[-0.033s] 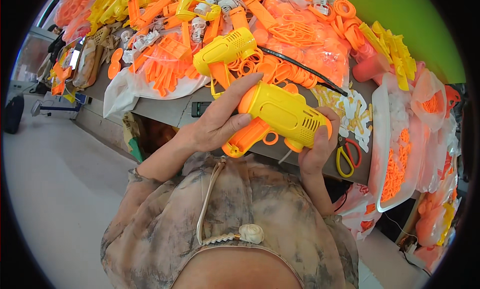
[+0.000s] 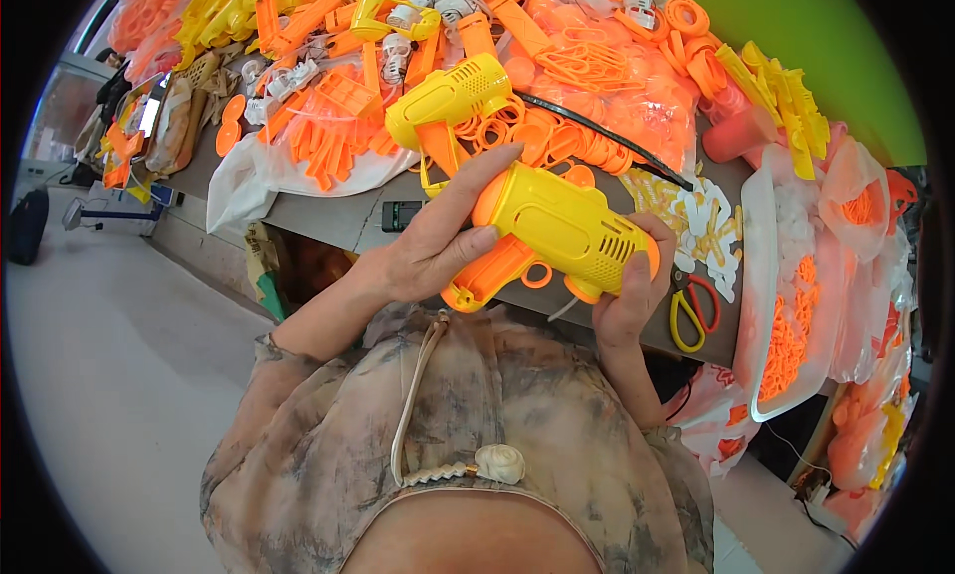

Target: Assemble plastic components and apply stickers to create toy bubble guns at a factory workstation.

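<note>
A yellow plastic toy body (image 2: 557,226) with an orange handle and orange ends, shaped like a hair dryer, lies tilted between my hands. My left hand (image 2: 438,226) grips its left end, thumb on top near where the orange handle joins. Round the right end, close to the vent slots, my right hand (image 2: 632,286) is closed. An orange ring shows under the body, and a thin pale cord hangs below. Just beyond my left hand rests a similar yellow toy body (image 2: 448,101) on the heap of parts.
Orange rings and strips crowd the grey table (image 2: 313,216). Red-and-yellow-handled scissors (image 2: 686,315) lie right of my right hand, near small white pieces (image 2: 704,226). Further right stands a clear bin (image 2: 751,365) with orange parts. A black curved strip (image 2: 597,131) crosses the pile.
The toy body and both hands stay almost exactly in place. The pale cord under the toy has shifted slightly left.
</note>
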